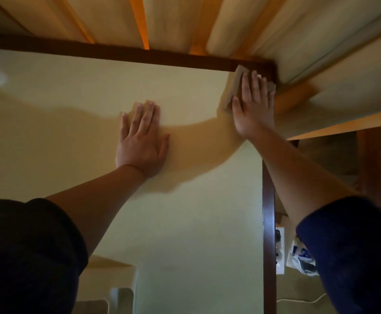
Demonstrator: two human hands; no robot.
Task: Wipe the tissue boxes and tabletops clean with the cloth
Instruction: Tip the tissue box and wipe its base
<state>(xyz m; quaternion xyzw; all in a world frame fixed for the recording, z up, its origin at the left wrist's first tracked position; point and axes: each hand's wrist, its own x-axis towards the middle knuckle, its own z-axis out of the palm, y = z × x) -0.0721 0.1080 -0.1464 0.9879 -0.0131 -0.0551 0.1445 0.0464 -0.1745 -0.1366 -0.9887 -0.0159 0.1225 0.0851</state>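
Here, both hands lie flat on the tabletop [185, 223].
Right hand [254, 109] presses the cloth [236, 80] at one o'clock, fingers straight; left hand [140, 137] open, empty.

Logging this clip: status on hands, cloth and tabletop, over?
Right hand flat, pressing cloth at tabletop far right corner. Left hand flat on tabletop, bracing. Nothing blocking the cloth.
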